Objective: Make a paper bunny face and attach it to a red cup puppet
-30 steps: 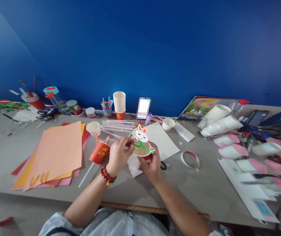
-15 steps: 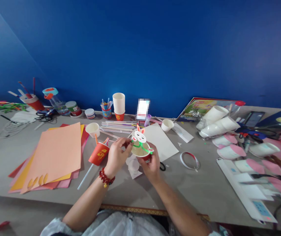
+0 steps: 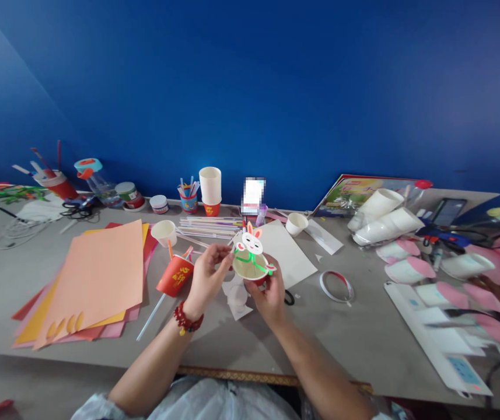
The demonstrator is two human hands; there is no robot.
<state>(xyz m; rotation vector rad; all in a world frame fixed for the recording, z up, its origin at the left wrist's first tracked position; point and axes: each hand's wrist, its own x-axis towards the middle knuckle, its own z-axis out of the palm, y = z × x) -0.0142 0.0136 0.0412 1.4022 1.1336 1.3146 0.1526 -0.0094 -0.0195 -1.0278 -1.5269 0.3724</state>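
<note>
deep blue wall point(image 3: 250, 87) behind grey table point(image 3: 320, 350)

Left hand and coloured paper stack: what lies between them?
In the head view, a red cup and a pale straw lie between the left hand and the paper stack.

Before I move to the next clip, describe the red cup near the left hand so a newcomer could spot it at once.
On the gray table, find the stack of coloured paper topped by a peach sheet. The red cup is just right of it, beside the left hand. Unlike the white cup behind it, it is tilted and bears gold characters.
</note>
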